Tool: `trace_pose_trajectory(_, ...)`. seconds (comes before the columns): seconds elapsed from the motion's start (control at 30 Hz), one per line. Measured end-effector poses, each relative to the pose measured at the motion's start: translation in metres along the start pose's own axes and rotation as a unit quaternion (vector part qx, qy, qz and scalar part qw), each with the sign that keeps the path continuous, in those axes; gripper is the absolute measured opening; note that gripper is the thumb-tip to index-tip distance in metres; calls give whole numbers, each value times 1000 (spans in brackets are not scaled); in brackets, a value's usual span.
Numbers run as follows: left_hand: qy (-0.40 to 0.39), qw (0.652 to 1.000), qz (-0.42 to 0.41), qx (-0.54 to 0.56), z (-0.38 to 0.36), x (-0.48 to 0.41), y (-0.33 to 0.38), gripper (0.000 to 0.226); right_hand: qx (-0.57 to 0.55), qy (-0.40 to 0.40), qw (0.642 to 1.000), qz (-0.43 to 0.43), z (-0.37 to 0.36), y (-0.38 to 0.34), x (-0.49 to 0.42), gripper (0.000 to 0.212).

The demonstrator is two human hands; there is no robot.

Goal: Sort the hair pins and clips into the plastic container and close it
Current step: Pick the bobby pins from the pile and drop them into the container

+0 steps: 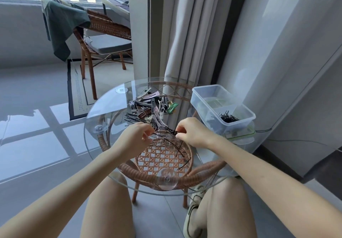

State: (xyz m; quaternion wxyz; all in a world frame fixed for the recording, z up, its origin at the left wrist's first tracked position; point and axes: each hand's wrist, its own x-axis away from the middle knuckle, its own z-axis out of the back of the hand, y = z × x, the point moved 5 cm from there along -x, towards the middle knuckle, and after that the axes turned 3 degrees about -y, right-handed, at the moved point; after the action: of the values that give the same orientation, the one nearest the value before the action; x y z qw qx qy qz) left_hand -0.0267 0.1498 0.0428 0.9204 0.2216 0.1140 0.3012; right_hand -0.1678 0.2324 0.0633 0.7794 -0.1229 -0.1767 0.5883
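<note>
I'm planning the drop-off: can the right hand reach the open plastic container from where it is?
Probably yes. The right hand, pinching black hair pins, is close beside the plastic container, whose top is open and faces up. Nothing stands between them on the glass table.

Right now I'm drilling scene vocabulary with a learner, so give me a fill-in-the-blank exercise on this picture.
The container is ____, not shut. The pins inside it are ____. The clip nearest the container is ____. The right hand pinches several black ____.
Missing: open; black; green; pins.
</note>
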Motion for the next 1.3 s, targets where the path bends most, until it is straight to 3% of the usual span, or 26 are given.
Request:
trace_pose_trajectory(0.2, -38, 997, -23, -55, -15, -6, 16, 45, -22, 30, 998, 44, 56, 8, 7, 13)
trace_pose_trajectory(0.37, -78, 986, -32, -146, -30, -6, 42, 77, -45, 56, 996, 46, 105, 32, 11, 5)
trace_pose_trajectory(0.63, -123, 970, -43, -207, -54, -12, 64, 92, 107, 22, 994, -6, 129, 112, 7, 14)
trace_pose_trajectory(0.87, -162, 975, -64, -138, -48, -22, 56, 66, 96, -48, 994, -18, 104, 146, -3, 10)
trace_pose_trajectory(1.0, -149, 980, -83, -106, -40, -29, 50, 36, 96, -48, 994, -31, 96, 150, -10, 16)
trace_pose_trajectory(1.1, -153, 979, -77, -108, -39, -35, 45, 15, 160, -4, 987, -36, 103, 142, -6, 19)
trace_pose_trajectory(1.2, -164, 976, -69, -122, -43, -38, 43, 15, 158, 99, 982, 14, 107, 102, 14, 20)
trace_pose_trajectory(1.3, -176, 968, -77, -162, -48, -35, 47, 17, 52, 66, 991, 103, 73, 49, 42, 29)
